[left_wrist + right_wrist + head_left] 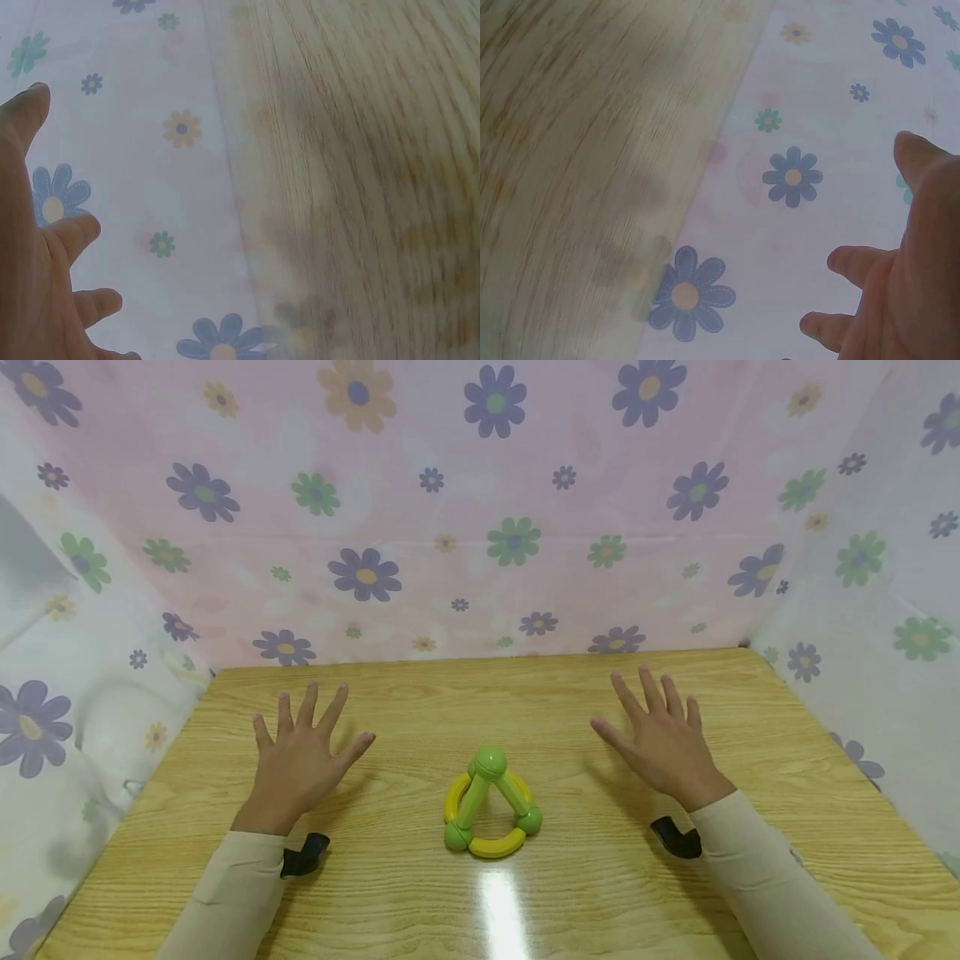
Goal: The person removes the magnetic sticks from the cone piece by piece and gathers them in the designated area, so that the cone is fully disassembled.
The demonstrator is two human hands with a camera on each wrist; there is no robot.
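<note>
A small construction of green balls and green rods on a curved yellow base (pixel 497 846) stands on the wooden table in the head view. It looks like a magnetic-stick pyramid, with one green ball (pixel 491 762) on top. To its left, my left hand (pixel 298 770) has its fingers spread and holds nothing. My right hand (pixel 666 745) is on the other side, fingers likewise spread, with nothing in it. Both hands are apart from the construction. In the wrist views, the left hand (pixel 37 247) and right hand (pixel 907 262) show only spread fingers against the flowered cloth.
The wood-grain table (pixel 420 710) ends at a flowered cloth (pixel 465 568) at the back, with more cloth along both sides. A black wrist mount (pixel 306 856) sticks out at the left sleeve, another black mount (pixel 677 837) at the right.
</note>
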